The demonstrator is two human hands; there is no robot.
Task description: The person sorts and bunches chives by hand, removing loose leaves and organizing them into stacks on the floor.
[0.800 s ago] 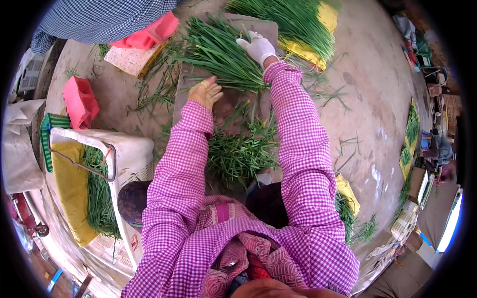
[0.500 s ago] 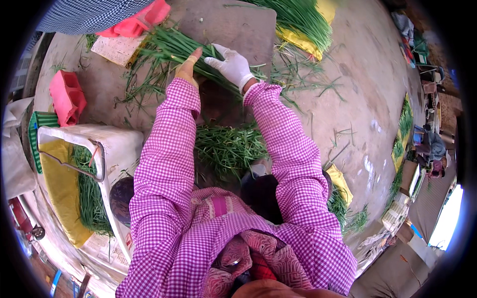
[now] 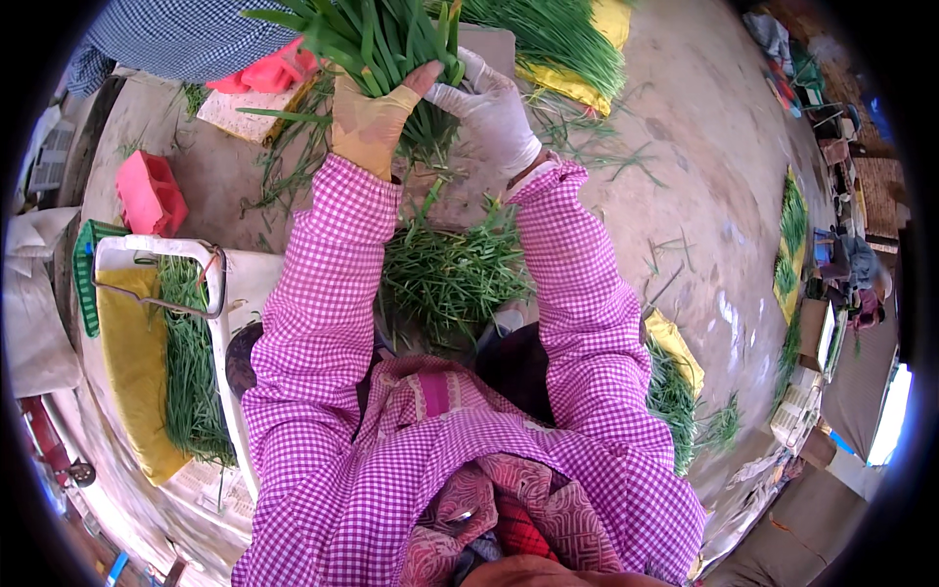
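Yellowish-gloved L hand point(image 3: 372, 125) & white-gloved R hand point(image 3: 497, 115) both wrapped snugly round a bunch of green leaves point(image 3: 377, 44), which sits betw. them, tips fanning out past the grip. Loose leaf pile point(image 3: 455, 274) is below grip, nr the person; bigger bundle point(image 3: 553, 39) on yellow sheet point(image 3: 611, 20) to upper R of it; white crate point(image 3: 227, 357) lower L.

Bunch of long flat green leaves point(image 3: 377, 44), ends fanned out, clasped in both hands point(image 3: 370, 119), beyond the loose green pile point(image 3: 455, 269)
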